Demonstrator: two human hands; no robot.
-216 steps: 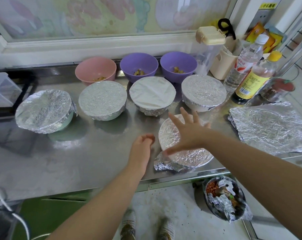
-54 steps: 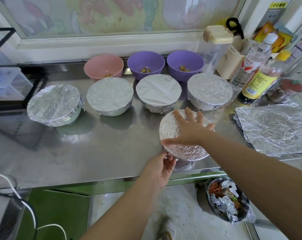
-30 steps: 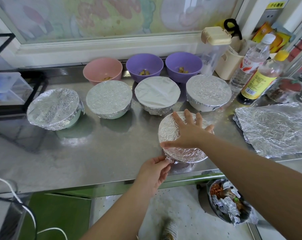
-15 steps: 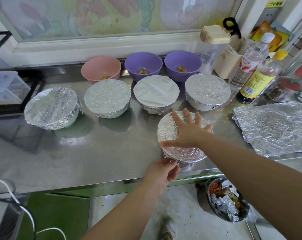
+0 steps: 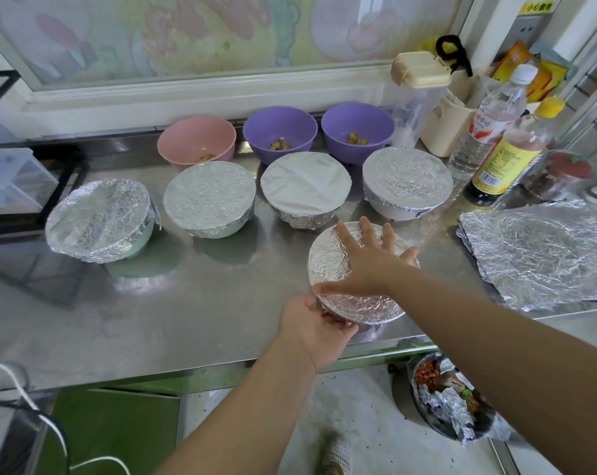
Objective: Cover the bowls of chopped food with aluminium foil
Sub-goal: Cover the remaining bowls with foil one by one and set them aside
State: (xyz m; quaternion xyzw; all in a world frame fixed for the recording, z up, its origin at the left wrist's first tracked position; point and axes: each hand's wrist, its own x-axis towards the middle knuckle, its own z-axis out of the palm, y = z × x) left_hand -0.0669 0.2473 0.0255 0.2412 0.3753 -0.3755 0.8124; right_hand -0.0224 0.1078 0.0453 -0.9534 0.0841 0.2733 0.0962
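Note:
A foil-covered bowl (image 5: 329, 258) stands near the front edge of the steel table (image 5: 187, 303). My right hand (image 5: 369, 265) lies flat on its top, fingers spread. My left hand (image 5: 315, 327) cups the bowl's near lower side, fingers curled against the foil skirt. Behind it stand several covered bowls in a row (image 5: 99, 221) (image 5: 209, 200) (image 5: 305, 188) (image 5: 406, 181). Against the back wall a pink bowl (image 5: 197, 142) and two purple bowls (image 5: 279, 130) (image 5: 357, 126) sit uncovered with chopped food inside. A loose foil sheet (image 5: 540, 255) lies at the right.
Two bottles (image 5: 492, 121) (image 5: 509, 152), a lidded clear container (image 5: 417, 90) and a beige holder crowd the back right corner. Below the table edge a bin (image 5: 451, 402) holds foil scraps and food waste. Cables hang at lower left.
The loose foil flap at the bowl's near left is now wrapped in. My left hand has slid under the bowl's near side; my right hand stays flat on top.

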